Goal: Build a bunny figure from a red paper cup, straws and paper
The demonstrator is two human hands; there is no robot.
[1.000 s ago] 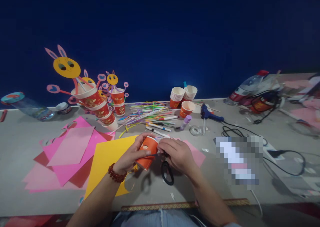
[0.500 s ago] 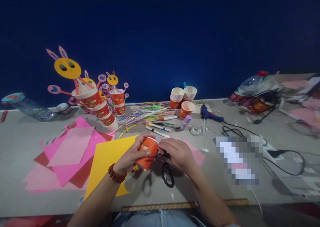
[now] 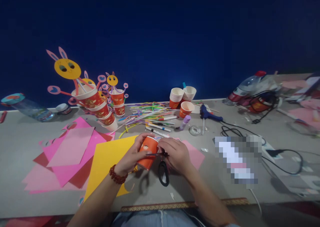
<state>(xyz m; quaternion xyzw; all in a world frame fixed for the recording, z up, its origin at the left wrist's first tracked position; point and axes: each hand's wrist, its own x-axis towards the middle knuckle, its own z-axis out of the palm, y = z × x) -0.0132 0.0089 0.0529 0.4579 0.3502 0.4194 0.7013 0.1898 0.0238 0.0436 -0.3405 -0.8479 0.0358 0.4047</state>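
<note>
My left hand [image 3: 133,155] is wrapped round an orange-red paper cup [image 3: 149,147], held tilted above the table. Beaded bracelet on the wrist, this hand has its thumb along the cup's near side. My right hand [image 3: 176,153] grips black-handled scissors [image 3: 163,174], one handle loop hanging below the fingers. The scissor blades reach left across the cup's wall; whether they cut into it cannot be made out. Under the left forearm lies a yellow paper sheet [image 3: 107,160]. Pink paper [image 3: 193,153] lies beyond the right hand.
Decorated cup figures [image 3: 96,101] stand at the back left, beside pink sheets [image 3: 72,147]. Several pipe cleaners and markers [image 3: 157,132] lie in the middle. Stacked cups [image 3: 176,96], a glue stick [image 3: 185,123], clear tape [image 3: 194,130] and a blue glue gun [image 3: 210,114] with its cord are farther right.
The scissors have turned slightly in my right hand, their loop shifting left and the blades now lying flatter across the cup. My left hand still holds the cup, now slightly more upright.
</note>
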